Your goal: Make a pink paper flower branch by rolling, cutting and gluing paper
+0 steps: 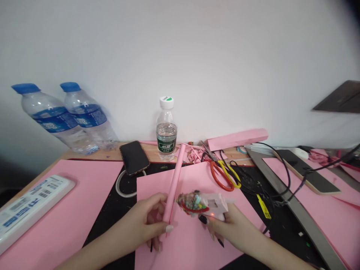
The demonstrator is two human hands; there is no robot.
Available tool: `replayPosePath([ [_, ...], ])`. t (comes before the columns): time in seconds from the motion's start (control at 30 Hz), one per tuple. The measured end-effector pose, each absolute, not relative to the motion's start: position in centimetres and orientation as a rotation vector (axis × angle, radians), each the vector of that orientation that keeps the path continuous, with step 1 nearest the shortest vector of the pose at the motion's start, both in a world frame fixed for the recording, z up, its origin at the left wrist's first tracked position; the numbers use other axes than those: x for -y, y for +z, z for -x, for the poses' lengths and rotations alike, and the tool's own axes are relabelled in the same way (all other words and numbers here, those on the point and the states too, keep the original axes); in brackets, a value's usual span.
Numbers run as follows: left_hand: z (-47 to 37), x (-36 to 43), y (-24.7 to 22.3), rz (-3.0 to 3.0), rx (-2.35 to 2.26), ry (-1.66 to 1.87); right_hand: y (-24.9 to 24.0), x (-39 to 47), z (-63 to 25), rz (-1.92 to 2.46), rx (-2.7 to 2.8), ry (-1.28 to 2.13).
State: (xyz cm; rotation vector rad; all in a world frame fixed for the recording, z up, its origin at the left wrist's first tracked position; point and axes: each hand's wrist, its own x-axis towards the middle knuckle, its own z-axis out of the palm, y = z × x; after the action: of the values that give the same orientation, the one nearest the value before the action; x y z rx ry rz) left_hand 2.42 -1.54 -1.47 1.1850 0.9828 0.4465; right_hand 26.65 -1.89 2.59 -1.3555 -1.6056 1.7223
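My left hand [153, 221] is closed around the lower end of a rolled pink paper tube [176, 178], thumb on its right side. The tube slants up and away over a pink paper sheet [157, 187]. In my right hand [229, 225] is a small pale pink hot glue gun [216, 203] with a lit red light and a translucent stick at its back. Its front is crusted with coloured bits and points left, close beside the tube; whether the tip touches the tube I cannot tell.
Orange-and-yellow-handled scissors [223, 174] lie behind the glue gun, near black cables [250, 183] and pink scraps [195, 154]. A small water bottle [166, 131] stands by the wall. Two blue-capped bottles [87, 116] lean at left. A phone [135, 157] and white box [36, 206] lie left.
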Motion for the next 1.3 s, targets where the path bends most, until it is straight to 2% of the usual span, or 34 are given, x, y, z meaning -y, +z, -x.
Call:
replayPosePath([
  [0.33,-2.3,1.4,-1.4,-1.133,-0.973,0.454,0.5,2.6,-27.2,1.339,1.652,1.625],
  [0.9,-2.5,1.3,-0.1,-1.128,-0.969,0.453,0.8,2.6,-27.1,1.285,1.775,1.565],
  [1.3,-2.0,1.5,-1.2,-1.109,-0.882,0.470,0.8,2.8,-27.2,1.277,1.853,1.513],
])
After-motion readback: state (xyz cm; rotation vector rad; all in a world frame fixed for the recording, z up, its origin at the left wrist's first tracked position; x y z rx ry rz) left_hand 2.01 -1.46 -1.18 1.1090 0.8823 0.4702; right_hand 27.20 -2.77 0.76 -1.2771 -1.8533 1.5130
